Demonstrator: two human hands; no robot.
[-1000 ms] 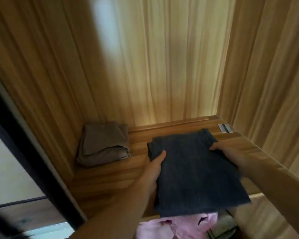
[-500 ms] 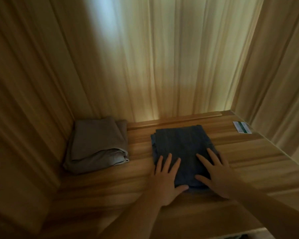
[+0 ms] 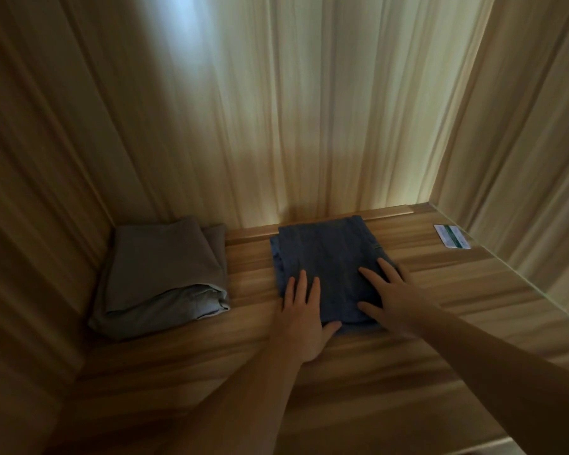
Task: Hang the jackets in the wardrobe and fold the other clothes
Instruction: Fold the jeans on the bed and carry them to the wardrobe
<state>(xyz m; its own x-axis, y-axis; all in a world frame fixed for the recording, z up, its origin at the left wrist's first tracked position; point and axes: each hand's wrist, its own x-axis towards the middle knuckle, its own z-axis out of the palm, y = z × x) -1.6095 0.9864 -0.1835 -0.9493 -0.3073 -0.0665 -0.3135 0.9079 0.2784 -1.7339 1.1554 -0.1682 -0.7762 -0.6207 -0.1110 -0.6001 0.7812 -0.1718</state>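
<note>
Both hands lie flat with straight, spread fingers, pressing down on the near part of a folded dark blue garment (image 3: 326,261) at the centre of the frame. The left hand (image 3: 301,320) covers its lower left corner, fingertips on the cloth and palm on the wooden shelf (image 3: 440,323); the right hand (image 3: 398,302) rests on its lower right edge, thumb stretched left across the fabric. Neither hand grips anything.

The garment is a neat rectangle of denim-like cloth with a small tab on its right edge, its far side close to the back wall. To its left, apart from it, a folded grey-brown garment (image 3: 165,274) sits in the shelf's left corner. At the right of the frame, by the side wall, lies a small white card (image 3: 451,236) with a green stripe; any writing on it is too small to read.
</note>
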